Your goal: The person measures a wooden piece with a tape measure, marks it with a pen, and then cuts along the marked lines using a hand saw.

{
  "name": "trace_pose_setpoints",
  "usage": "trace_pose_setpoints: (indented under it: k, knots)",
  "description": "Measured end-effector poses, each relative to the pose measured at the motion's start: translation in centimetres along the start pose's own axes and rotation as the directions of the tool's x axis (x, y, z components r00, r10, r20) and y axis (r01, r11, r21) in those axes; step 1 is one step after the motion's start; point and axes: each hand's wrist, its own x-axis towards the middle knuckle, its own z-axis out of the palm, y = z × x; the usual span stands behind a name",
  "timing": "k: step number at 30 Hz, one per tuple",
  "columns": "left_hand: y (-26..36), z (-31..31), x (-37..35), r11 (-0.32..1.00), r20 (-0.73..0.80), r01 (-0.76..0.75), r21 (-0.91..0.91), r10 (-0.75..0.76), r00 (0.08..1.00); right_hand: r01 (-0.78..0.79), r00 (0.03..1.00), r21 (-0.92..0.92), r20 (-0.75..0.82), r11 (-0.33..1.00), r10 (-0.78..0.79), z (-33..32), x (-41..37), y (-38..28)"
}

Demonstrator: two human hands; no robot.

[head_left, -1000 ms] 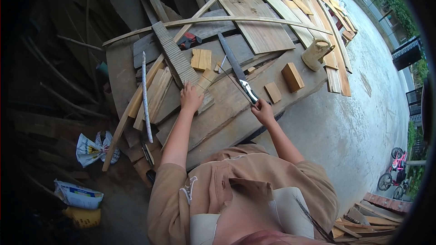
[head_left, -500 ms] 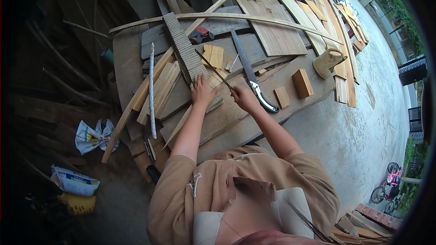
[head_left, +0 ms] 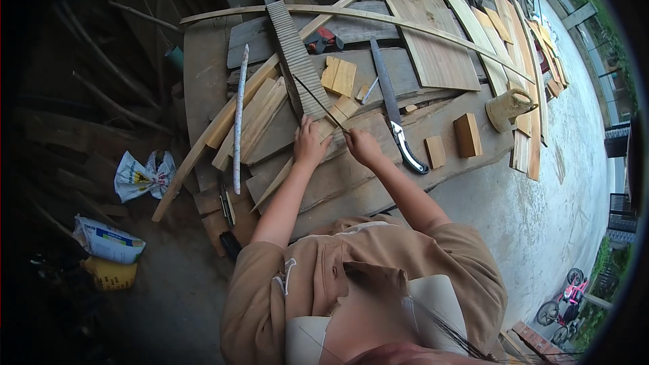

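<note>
My left hand (head_left: pixel 310 142) lies on the near end of a long wooden strip (head_left: pixel 292 44) whose top is cut with rows of close cross grooves. Its fingers are stretched out over the wood. To the right, my right hand (head_left: pixel 364 147) is closed round one end of a thin dark rod (head_left: pixel 318 101), shaped like a slim file. The rod slants away to the upper left, its far end over the grooved strip. Beside the strip are a notched wood block (head_left: pixel 339 76) and a smaller light wood piece (head_left: pixel 343 109).
A handsaw (head_left: pixel 387 88) with a black-and-white handle lies right of my hands. Small blocks (head_left: pixel 466 135) and a beige mug-shaped container (head_left: pixel 506 109) stand farther right. A long thin batten (head_left: pixel 419 26) crosses the back. A whitish stick (head_left: pixel 240 118) lies left, near a utility knife (head_left: pixel 226 205).
The view has shifted, so the bench appears farther right. The rod still reaches over the grooved strip from my right hand, and my left hand stays on the strip's near end.
</note>
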Motion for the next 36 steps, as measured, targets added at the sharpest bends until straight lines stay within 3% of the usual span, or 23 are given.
trace_pose_setpoints:
  k: [9, 16, 19, 21, 30, 36]
  knots:
    - [0.8, 0.0, 3.8, 0.982, 0.077, -0.103, 0.155, 0.092, 0.993, -0.129, 0.990, -0.015, 0.047, 0.992, 0.130, -1.0, 1.2, 0.0]
    - [0.6, 0.8, 3.8, 0.974, 0.008, -0.126, 0.190, 0.127, 0.992, -0.185, 0.982, -0.081, 0.015, 0.979, 0.187, 0.3, 1.6, -0.5]
    - [0.4, 1.3, 3.7, 0.968, 0.032, -0.134, 0.210, 0.130, 0.991, -0.133, 0.990, -0.074, 0.033, 0.988, 0.136, -0.4, 1.5, -0.7]
    - [0.4, 1.7, 3.7, 0.955, -0.005, -0.140, 0.262, 0.146, 0.989, -0.133, 0.989, -0.085, 0.057, 0.988, 0.138, -0.6, 0.8, -0.2]
    - [0.7, 0.9, 3.8, 0.972, 0.016, -0.138, 0.192, 0.138, 0.990, -0.180, 0.970, -0.148, 0.135, 0.972, 0.200, -5.1, -7.7, 0.7]
    - [0.3, 0.7, 3.8, 0.917, 0.029, -0.274, 0.290, 0.278, 0.960, -0.170, 0.969, -0.106, 0.161, 0.980, 0.185, -3.7, -2.0, -0.3]
